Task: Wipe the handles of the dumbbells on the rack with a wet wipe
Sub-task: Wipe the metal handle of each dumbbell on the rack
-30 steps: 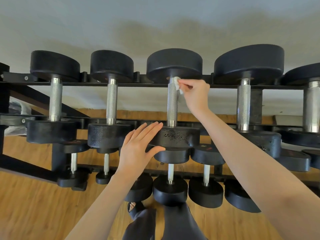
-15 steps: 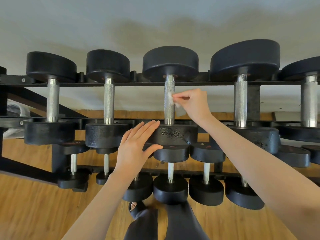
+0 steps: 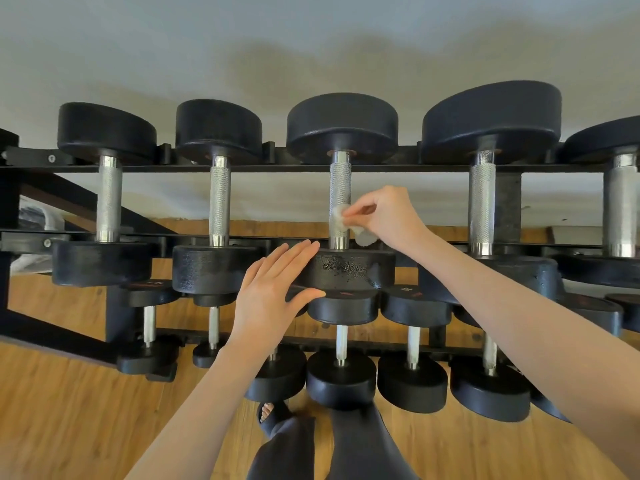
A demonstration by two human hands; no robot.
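Your right hand [image 3: 388, 216] pinching the wipe [image 3: 341, 216] against the middle handle [image 3: 340, 188], low down, your left hand [image 3: 273, 292] flat, fingers straight, on the near weight [image 3: 349, 270]

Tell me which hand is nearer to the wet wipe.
Right. The right hand pinches the wet wipe against the middle dumbbell's handle. The left hand lies lower, flat on that dumbbell's near head.

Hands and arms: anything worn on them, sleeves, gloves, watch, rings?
Nothing shows. Left hand and right hand are bare: no gloves, no rings visible. Both forearms are bare as far as they show: no sleeves, no watch or bands.
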